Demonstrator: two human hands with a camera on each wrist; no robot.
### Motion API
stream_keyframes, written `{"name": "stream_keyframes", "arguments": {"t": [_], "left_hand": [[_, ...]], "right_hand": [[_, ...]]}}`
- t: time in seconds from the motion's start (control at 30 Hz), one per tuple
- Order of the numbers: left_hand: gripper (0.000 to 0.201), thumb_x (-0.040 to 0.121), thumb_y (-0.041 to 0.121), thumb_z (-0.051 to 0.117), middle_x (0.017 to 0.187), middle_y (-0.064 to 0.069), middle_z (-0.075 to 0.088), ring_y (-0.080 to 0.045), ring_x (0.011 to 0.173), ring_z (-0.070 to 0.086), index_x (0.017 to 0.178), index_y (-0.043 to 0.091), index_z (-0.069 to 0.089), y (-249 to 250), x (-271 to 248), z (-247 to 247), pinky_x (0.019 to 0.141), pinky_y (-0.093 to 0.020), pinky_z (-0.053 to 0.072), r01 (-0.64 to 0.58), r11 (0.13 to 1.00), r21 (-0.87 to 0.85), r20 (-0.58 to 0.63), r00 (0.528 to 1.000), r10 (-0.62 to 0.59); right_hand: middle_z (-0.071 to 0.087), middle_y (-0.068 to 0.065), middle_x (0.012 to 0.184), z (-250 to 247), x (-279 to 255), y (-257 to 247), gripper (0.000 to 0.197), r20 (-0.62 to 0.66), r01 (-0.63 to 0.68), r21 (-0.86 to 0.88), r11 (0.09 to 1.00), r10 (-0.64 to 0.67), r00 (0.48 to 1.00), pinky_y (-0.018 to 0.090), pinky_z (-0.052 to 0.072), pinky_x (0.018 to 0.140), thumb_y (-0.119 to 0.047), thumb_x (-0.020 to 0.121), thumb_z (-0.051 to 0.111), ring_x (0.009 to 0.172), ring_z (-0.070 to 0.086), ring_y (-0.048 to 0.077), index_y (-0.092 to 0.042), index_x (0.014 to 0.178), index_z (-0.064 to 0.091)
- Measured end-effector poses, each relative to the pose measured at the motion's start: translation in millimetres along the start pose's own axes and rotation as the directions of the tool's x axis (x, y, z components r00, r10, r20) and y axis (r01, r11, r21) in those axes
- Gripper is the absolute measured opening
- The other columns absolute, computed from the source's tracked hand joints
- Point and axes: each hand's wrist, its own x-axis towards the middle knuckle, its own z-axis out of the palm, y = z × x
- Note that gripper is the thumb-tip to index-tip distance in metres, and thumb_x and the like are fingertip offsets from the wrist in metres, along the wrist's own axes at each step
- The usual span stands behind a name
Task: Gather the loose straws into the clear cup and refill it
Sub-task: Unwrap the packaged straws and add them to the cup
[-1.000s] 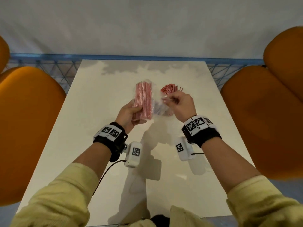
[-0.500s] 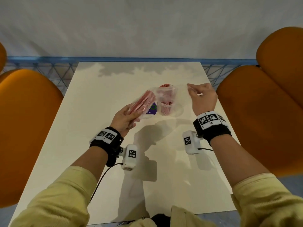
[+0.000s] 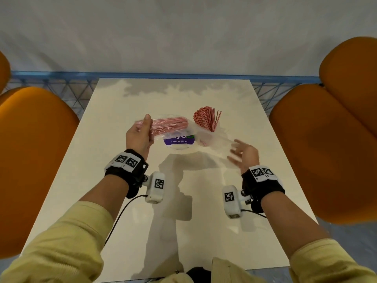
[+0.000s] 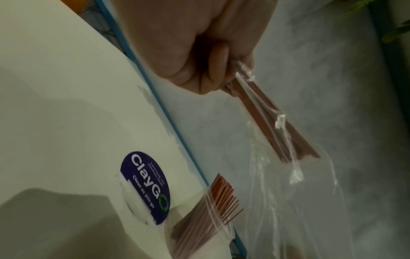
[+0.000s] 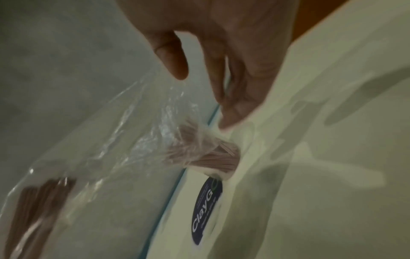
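Observation:
A clear plastic bag of red straws lies level above the table, and my left hand grips its left end with the thumb over the top. In the left wrist view my left hand has its fingers curled round the bagged straws. The clear cup stands at mid-table, with a bunch of red straws upright in it. My right hand hovers to the right of the cup, fingers spread, at the bag's slack open end. The right wrist view shows the fingers straight above the crumpled plastic.
A round purple sticker is on the cream table, just left of the cup. Orange chairs stand at the left and right. A blue rail runs behind the table's far edge.
My left hand has swung the bag from tilted to level. My right hand has let go of the bag's open end, dropped toward me and spread its fingers.

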Motion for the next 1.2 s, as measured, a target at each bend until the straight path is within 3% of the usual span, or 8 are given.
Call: {"name": "stream_keyframes", "arguments": {"t": [0.1,0.23,0.53,0.83,1.1,1.13,1.17,1.2], "left_hand": [[0.024,0.09,0.033,0.058,0.051,0.006,0.052,-0.005,0.039,0.038,0.072,0.017,0.057,6.9,3.5,-1.2,0.037,-0.014,0.032,-0.029,0.999,0.041,0.062,0.998,0.026],[0.029,0.082,0.043,0.064,0.069,-0.007,0.054,-0.017,0.059,0.044,0.073,0.016,0.061,8.8,7.0,-6.7,0.054,-0.027,0.036,-0.048,0.988,0.147,0.158,0.987,0.024],[0.03,0.091,0.03,0.058,0.048,0.007,0.042,-0.006,0.038,0.029,0.062,0.021,0.058,10.2,9.1,-10.9,0.039,-0.017,0.024,-0.098,0.965,0.242,0.111,0.991,0.073],[0.041,0.1,0.034,0.031,0.06,0.005,0.049,-0.011,0.049,0.043,0.071,0.025,0.058,60.0,2.3,17.2,0.048,-0.024,0.034,-0.363,0.79,0.494,0.299,0.924,0.237],[0.046,0.102,0.032,0.019,0.085,-0.028,0.06,-0.024,0.088,0.063,0.138,0.022,0.045,115.2,-26.3,50.1,0.084,-0.041,0.043,-0.614,0.579,0.536,0.564,0.771,0.296],[0.045,0.102,0.032,0.019,0.116,-0.024,0.049,-0.025,0.091,0.06,0.14,0.023,0.043,120.4,-29.2,54.5,0.085,-0.037,0.041,-0.633,0.54,0.555,0.585,0.758,0.288],[0.045,0.102,0.032,0.02,0.082,0.002,0.04,-0.027,0.099,0.056,0.14,0.023,0.042,125.3,-31.5,58.9,0.087,-0.032,0.04,-0.654,0.481,0.584,0.606,0.745,0.278],[0.044,0.102,0.032,0.023,0.092,-0.017,0.056,-0.028,0.101,0.054,0.139,0.023,0.044,129.6,-33.0,63.2,0.088,-0.029,0.04,-0.68,0.414,0.606,0.629,0.727,0.274]], "right_hand": [[0.059,0.028,0.106,1.5,-9.1,7.7,0.05,0.219,-0.399,0.163,0.902,0.361,0.906,0.037,0.056,0.064,-0.037,0.087,0.037,0.085,0.06,0.037,0.005,0.107,0.056],[0.063,0.023,0.111,7.4,-4.2,16.9,0.086,0.393,-0.48,0.248,0.842,0.365,0.844,0.025,0.058,0.053,-0.069,0.085,0.022,0.083,0.068,0.029,0.005,0.117,0.052],[0.068,0.005,0.092,7.5,4.0,5.4,0.042,0.069,0.034,0.299,0.954,-0.057,0.996,0.009,0.052,0.052,-0.003,0.088,0.058,0.07,0.065,0.006,-0.001,0.129,0.05],[0.061,0.014,0.113,23.7,0.3,17.5,0.032,0.095,-0.028,0.282,0.959,0.002,0.995,0.023,0.054,0.064,-0.03,0.1,0.033,0.082,0.062,0.016,-0.013,0.094,0.059],[0.059,0.014,0.112,43.4,-12.7,31.9,0.037,0.187,-0.189,0.421,0.887,0.119,0.975,0.028,0.048,0.084,-0.027,0.102,0.027,0.082,0.061,0.017,-0.004,0.121,0.05],[0.06,0.013,0.109,45.2,-14.1,32.9,0.036,0.194,-0.211,0.433,0.876,0.138,0.971,0.028,0.051,0.081,-0.027,0.102,0.028,0.081,0.062,0.017,-0.004,0.12,0.051],[0.063,0.012,0.103,47.0,-14.9,34.0,0.034,0.199,-0.241,0.449,0.86,0.167,0.966,0.027,0.056,0.073,-0.026,0.101,0.031,0.078,0.064,0.018,-0.004,0.116,0.053],[0.067,0.013,0.093,48.7,-15.8,34.3,0.032,0.202,-0.275,0.469,0.839,0.202,0.958,0.026,0.059,0.063,-0.026,0.101,0.035,0.072,0.067,0.019,-0.004,0.111,0.056]]}}
